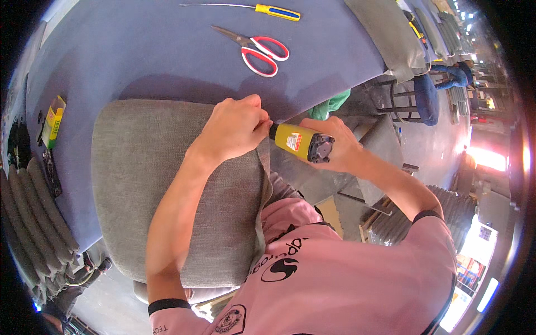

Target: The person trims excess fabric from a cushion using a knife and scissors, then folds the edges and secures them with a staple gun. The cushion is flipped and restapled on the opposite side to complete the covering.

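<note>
A grey upholstered cushion (167, 178) with rounded corners lies in front of me, partly on the blue-covered table. My left hand (237, 124) is closed at its far right corner, pinching the fabric edge between thumb and fingers. The loose fabric flap (263, 167) hangs along the cushion's right side. My right hand (343, 145) wraps round a yellow and black staple gun (293, 140), whose handle is hidden by the hand. The staple gun's black nose points left and meets the cushion's edge right beside my left fingertips.
Red-and-white scissors (262, 54) and a yellow-handled screwdriver (277, 12) lie on the blue table (139, 50). A yellow-green box (52, 123) is at the left, above stacked grey cushions (36, 218). Grey fabric (385, 33) covers the far right corner. A blue stool (425, 100) stands beyond.
</note>
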Action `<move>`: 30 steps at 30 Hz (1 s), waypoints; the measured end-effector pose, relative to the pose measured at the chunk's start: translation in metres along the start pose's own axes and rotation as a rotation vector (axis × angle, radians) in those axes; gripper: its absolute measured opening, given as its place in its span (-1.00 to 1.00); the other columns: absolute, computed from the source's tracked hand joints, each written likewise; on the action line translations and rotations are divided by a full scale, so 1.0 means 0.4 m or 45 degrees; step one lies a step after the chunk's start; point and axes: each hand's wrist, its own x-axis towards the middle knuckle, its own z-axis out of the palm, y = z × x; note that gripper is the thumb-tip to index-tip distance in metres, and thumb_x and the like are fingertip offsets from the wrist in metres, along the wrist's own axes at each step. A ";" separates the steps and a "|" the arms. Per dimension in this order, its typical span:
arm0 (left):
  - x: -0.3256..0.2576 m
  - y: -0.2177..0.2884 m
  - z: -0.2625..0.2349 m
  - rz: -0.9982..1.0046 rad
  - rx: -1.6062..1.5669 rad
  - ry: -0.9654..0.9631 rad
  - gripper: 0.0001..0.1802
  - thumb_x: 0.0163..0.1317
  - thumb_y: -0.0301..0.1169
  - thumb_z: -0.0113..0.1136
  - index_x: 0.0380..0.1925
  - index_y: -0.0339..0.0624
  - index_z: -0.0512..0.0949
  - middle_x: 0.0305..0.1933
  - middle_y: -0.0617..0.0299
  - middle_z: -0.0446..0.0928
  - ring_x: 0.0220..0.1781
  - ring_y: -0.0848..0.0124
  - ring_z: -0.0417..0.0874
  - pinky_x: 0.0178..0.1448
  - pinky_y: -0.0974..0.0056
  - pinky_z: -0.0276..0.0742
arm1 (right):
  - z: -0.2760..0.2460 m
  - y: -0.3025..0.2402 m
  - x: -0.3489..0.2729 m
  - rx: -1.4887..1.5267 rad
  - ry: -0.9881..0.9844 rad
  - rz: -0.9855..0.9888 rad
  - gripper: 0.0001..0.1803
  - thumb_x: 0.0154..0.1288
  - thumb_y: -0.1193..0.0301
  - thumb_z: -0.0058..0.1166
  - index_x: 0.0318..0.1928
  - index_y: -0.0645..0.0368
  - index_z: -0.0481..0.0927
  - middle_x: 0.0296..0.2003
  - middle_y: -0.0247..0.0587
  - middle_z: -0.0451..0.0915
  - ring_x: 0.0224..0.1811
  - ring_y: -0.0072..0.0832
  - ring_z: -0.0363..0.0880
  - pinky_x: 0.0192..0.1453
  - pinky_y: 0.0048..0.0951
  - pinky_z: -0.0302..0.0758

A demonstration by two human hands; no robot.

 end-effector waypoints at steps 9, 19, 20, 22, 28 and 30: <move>-0.004 -0.009 0.024 0.049 0.056 0.193 -0.69 0.43 -0.18 0.31 -0.43 -0.14 0.68 -0.26 0.03 0.61 -0.16 -0.11 0.72 -0.05 -0.18 0.66 | 0.051 0.056 -0.011 -0.059 0.059 -0.065 -0.37 -0.02 0.12 0.62 0.08 0.08 0.77 -0.22 0.15 0.79 -0.13 0.23 0.73 0.01 0.15 0.65; -0.493 0.217 0.138 -0.358 0.615 0.531 -0.28 0.49 0.05 0.25 0.57 0.08 0.44 0.77 -0.11 0.19 0.85 -0.15 0.05 0.85 -0.35 -0.13 | -0.022 0.052 0.098 0.490 0.031 -0.016 -0.74 0.45 0.22 0.43 -0.21 0.14 0.70 -0.45 -0.34 0.64 -0.48 -0.51 0.56 -0.37 -0.29 0.46; -0.565 0.261 0.156 -0.391 0.555 0.498 -0.27 0.53 0.06 0.22 0.61 0.08 0.40 0.80 -0.11 0.14 0.86 -0.15 0.01 0.86 -0.35 -0.18 | -0.033 0.043 0.135 0.296 0.114 -0.108 -0.74 0.47 0.22 0.41 -0.21 0.15 0.70 -0.43 -0.30 0.66 -0.45 -0.47 0.58 -0.34 -0.26 0.48; -0.741 0.335 0.196 -0.516 0.584 0.604 -0.25 0.56 0.07 0.18 0.63 0.07 0.37 0.82 -0.08 0.10 0.87 -0.13 -0.04 0.87 -0.35 -0.22 | -0.015 -0.032 0.225 -0.073 0.201 -0.323 -0.73 0.51 0.22 0.36 -0.20 0.17 0.71 -0.38 -0.21 0.69 -0.39 -0.38 0.62 -0.28 -0.21 0.53; -0.977 0.616 0.372 -0.951 0.479 0.935 -0.06 0.34 -0.19 0.32 0.73 0.24 0.24 0.90 -0.01 -0.11 0.90 -0.08 -0.12 0.87 -0.35 -0.21 | -0.033 -0.109 0.303 -0.676 0.862 -1.271 -0.67 0.64 0.21 0.21 -0.19 0.23 0.74 -0.25 0.05 0.77 -0.22 -0.12 0.75 -0.11 -0.07 0.66; -0.998 0.650 0.390 -1.120 0.462 0.817 0.06 0.26 -0.26 0.33 0.78 0.38 0.14 0.92 0.02 -0.19 0.91 -0.07 -0.15 0.87 -0.33 -0.19 | -0.028 -0.141 0.297 -0.726 0.902 -1.386 -0.64 0.68 0.21 0.16 -0.19 0.25 0.74 -0.20 0.14 0.80 -0.16 -0.04 0.79 -0.05 -0.02 0.71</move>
